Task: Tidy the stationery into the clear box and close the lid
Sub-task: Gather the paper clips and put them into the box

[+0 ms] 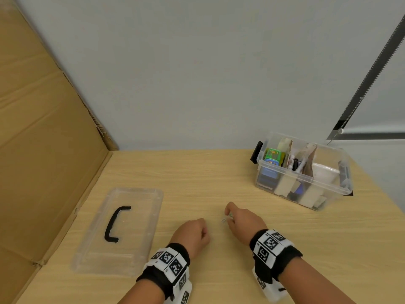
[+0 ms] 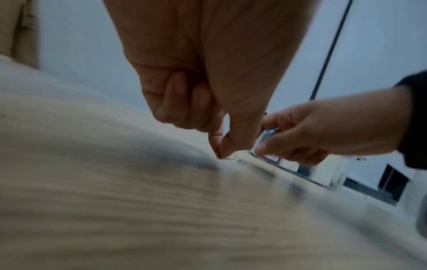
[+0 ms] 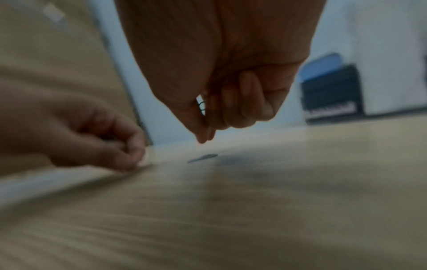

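The clear box (image 1: pixel 306 178) stands open at the back right, holding several stationery items in its compartments. Its lid (image 1: pixel 135 216), with a black handle (image 1: pixel 116 224), lies flat on the table at the left. Near the front middle, my right hand (image 1: pixel 228 217) pinches small paper clips; a green paper clip (image 3: pixel 202 107) shows inside its curled fingers (image 3: pixel 245 102). My left hand (image 1: pixel 205 231) sits just left of it, fingers curled, thumb and forefinger tips (image 2: pixel 220 154) pinched on the tabletop around a thin pale clip that is blurred and barely visible.
A cardboard wall (image 1: pixel 43 150) runs along the left side of the wooden table (image 1: pixel 197 176), close to the lid. A small dark flat shape (image 3: pixel 203 158) lies on the table under my right fingertips. The table's right edge slants past the box.
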{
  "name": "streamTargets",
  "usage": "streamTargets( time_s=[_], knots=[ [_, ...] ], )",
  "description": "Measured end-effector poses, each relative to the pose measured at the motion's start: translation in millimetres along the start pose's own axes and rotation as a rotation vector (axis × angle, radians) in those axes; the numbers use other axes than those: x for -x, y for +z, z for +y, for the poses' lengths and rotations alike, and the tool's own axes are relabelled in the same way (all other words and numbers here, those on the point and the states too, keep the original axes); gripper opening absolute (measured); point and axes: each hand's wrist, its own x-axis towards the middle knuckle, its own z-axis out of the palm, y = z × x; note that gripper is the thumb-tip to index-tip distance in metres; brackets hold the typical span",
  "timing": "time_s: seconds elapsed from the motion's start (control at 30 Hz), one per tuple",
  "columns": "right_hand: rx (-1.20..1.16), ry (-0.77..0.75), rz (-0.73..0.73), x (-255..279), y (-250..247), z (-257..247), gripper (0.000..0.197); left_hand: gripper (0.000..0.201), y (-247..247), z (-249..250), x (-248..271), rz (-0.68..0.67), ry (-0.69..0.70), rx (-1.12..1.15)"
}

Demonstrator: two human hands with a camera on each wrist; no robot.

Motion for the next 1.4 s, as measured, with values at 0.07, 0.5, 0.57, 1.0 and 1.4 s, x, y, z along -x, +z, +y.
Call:
streamTargets(
  time_s=[0.07, 0.5, 0.57, 1.0, 1.4],
  knots=[
    [0.149, -0.028, -0.053, -4, -3, -4, 0.018, 0.015, 1, -8, 6, 0.050, 0.001, 0.059],
    [0.169, 0.003, -0.173, -8, 12, -9, 0.022, 0.010, -5, -12, 31, 0.253, 0.002, 0.285],
    [0.079, -0.023, -0.132, 2, 13, 1, 0.019, 0.010, -5, -3, 30, 0.266, 0.004, 0.291],
    [-0.644, -0.032, 0.461, 71, -128, 123, 0.010, 0.012, 14, 88, 15, 0.270, 0.020, 0.322],
    [0.057, 0.137, 0.122, 3, -193, 167, 0.015, 0.012, 17, 131, 12, 0.276, -0.011, 0.289]
  ],
)
